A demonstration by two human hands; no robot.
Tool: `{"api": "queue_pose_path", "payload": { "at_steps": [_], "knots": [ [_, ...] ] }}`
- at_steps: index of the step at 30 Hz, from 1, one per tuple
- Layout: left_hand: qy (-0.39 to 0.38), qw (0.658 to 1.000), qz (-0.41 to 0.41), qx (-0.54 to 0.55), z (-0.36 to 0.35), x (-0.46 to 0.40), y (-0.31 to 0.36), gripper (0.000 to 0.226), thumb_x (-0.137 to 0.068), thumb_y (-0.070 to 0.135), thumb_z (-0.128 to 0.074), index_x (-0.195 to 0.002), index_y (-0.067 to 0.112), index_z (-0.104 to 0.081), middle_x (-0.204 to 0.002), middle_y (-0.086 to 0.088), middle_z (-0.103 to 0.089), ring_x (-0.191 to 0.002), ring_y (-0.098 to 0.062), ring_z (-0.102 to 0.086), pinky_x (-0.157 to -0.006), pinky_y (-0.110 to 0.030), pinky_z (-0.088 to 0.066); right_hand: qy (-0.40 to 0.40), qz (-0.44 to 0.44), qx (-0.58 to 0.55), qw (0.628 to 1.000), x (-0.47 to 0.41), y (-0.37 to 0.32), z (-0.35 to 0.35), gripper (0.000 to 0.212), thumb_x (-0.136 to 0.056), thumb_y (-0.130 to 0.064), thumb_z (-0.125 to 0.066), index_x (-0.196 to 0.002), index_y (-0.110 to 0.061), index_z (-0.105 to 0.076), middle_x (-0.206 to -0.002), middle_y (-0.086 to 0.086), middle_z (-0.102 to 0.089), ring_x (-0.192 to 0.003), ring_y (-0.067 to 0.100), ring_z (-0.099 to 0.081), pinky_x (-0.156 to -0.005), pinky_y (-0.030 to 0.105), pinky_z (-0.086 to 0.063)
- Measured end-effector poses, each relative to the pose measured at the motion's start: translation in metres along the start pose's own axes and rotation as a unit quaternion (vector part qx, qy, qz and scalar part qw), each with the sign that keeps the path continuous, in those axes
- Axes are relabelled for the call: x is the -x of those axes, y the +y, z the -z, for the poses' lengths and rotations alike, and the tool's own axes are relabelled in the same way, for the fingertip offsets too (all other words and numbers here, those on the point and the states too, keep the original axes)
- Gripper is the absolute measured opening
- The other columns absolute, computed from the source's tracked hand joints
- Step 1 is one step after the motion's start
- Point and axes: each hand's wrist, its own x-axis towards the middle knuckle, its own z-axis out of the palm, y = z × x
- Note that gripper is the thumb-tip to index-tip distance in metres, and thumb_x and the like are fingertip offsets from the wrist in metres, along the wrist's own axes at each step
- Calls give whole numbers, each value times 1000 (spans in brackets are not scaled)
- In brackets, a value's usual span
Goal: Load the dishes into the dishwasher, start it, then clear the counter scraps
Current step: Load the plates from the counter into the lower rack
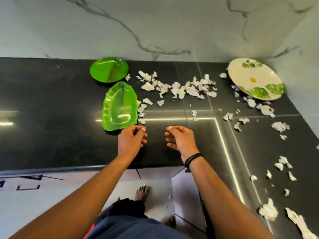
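A green leaf-shaped plate [119, 106] lies on the black counter [51, 109], with a round green plate [109, 69] behind it near the wall. A white plate with green patterns [255, 80] sits in the far right corner. Torn white paper scraps [181, 87] are strewn between the plates and down the right side. My left hand [132, 139] hovers just in front of the leaf plate, fingers loosely curled, holding nothing. My right hand [179, 138] hovers beside it, also loosely curled and empty, with a black band on the wrist.
A marble wall [155, 26] backs the counter and turns along the right side. The counter's front edge [69, 167] runs below my wrists, with white cabinet fronts [34, 195] underneath. My bare foot [142, 192] stands on the tiled floor, where a few small scraps lie.
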Motion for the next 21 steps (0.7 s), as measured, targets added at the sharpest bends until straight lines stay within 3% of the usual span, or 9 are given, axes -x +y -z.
{"api": "queue_pose_path", "payload": {
  "at_steps": [6,10,13,17,19,21],
  "knots": [
    [79,996,-37,-6,50,-53,8,12,-96,23,-66,-84,21,-71,-70,4,-72,-52,-10,-64,-58,-30,-53,-24,3,42,999,-32,-21,-67,6,-96,-18,-63,-92,-15,-67,-77,0,-67,-63,10,-59,-55,24,-49],
    [169,984,-39,-43,77,-84,6,10,-93,26,-65,-92,24,-75,-84,9,-73,-76,-15,-69,-67,-30,-49,-14,7,84,996,-52,-27,-95,5,-96,-17,-62,-93,-20,-65,-85,3,-64,-62,10,-57,-56,26,-49],
    [242,967,-32,-70,89,-99,4,17,-91,21,-65,-104,20,-75,-99,7,-65,-92,-18,-66,-75,-29,-44,-21,11,120,993,-61,-27,-107,11,-96,-18,-62,-107,-18,-64,-94,5,-64,-64,11,-57,-55,26,-49],
    [204,975,38,-78,99,-111,8,31,-90,20,-63,-121,20,-70,-115,-1,-67,-103,-23,-64,-82,-31,-44,-33,11,165,986,-69,-28,-116,23,-95,-21,-63,-118,-16,-60,-99,5,-64,-71,13,-59,-58,27,-49],
    [178,978,68,-89,103,-114,10,23,-91,22,-62,-111,24,-72,-97,3,-70,-90,-19,-62,-79,-30,-44,-32,15,183,982,-74,-25,-121,23,-96,-21,-64,-117,-16,-60,-96,5,-63,-70,13,-58,-58,28,-49],
    [164,976,91,-110,105,-120,9,11,-91,27,-62,-84,26,-70,-72,10,-61,-75,-19,-58,-69,-29,-45,-36,33,210,976,-77,-21,-126,16,-95,-20,-65,-111,-17,-63,-90,4,-62,-69,13,-57,-59,29,-49]
  ]
}}
